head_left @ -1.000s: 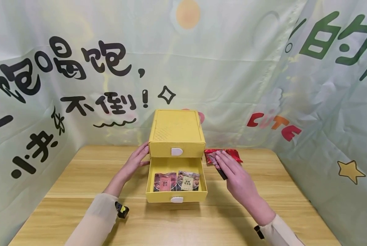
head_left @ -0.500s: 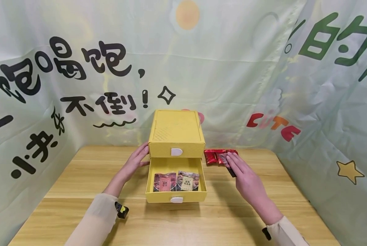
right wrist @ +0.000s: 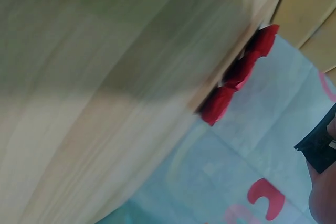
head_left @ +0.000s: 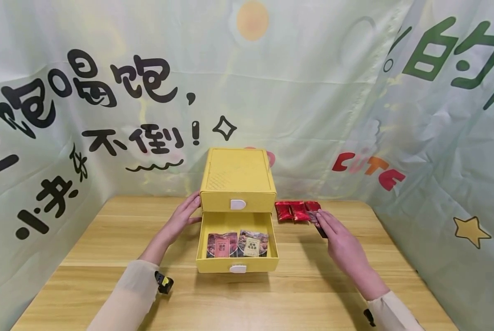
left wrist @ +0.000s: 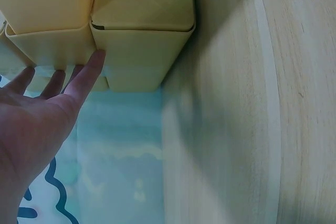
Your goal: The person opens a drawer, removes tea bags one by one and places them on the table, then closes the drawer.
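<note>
Two printed sachets (head_left: 222, 246) lie in the open yellow drawer (head_left: 214, 265).

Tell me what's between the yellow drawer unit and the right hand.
The head view shows a row of red packets, then the sachet the right hand holds.

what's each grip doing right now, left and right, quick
Left grip: open, touching the side of the yellow drawer box.
Right grip: closed, holding a dark packet.
</note>
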{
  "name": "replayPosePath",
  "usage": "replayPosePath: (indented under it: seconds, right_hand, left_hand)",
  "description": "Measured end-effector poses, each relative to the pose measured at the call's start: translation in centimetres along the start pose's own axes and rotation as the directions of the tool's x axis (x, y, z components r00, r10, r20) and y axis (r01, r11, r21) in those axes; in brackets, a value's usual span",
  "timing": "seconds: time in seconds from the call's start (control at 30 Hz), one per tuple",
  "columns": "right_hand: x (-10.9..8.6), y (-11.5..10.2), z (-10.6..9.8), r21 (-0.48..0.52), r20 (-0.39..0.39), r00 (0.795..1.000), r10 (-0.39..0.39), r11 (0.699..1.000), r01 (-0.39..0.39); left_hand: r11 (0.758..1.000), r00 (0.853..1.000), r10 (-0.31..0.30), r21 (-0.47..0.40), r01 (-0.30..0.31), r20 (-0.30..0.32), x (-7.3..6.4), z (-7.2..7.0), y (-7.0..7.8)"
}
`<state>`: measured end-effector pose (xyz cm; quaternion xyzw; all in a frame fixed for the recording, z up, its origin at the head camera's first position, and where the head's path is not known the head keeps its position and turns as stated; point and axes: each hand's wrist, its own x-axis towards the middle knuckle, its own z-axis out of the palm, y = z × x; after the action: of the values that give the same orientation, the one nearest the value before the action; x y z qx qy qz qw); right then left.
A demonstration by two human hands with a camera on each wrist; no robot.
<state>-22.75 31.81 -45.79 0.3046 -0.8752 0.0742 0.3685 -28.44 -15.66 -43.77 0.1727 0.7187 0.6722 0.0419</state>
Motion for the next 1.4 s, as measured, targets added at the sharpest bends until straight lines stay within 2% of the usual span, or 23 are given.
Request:
replayPosePath:
  seconds: [0.23, 0.5, 0.87, 1.4]
  right_hand:
    - [-0.7, 1.2, 0.3, -0.020, 0.034, 0.999, 0.016, 1.000, -0.015]
    - [-1.5, 2.6, 0.7, -0.038, 0.121, 0.992, 0.030, 0.999, -0.025]
    - [-2.3, 3.8, 1.2, -0.084, 0.281, 0.955, 0.093, 0.994, -0.072]
    - [-3.1, 5.1, 2.1, -0.070, 0.393, 0.912, 0.119, 0.993, -0.100]
  left_hand:
    - [1.000, 1.000, 0.000, -0.010, 0.000, 0.004, 0.0, 0.0, 0.0]
    - [1.000, 1.000, 0.005, 0.008, -0.005, 0.000, 0.0, 0.0, 0.0]
    - [1.000, 1.000, 0.000, -0.014, 0.000, 0.004, 0.1, 0.0, 0.0]
    - [1.000, 1.000, 0.001, -0.016, -0.001, 0.004, 0.1, 0.1, 0.1]
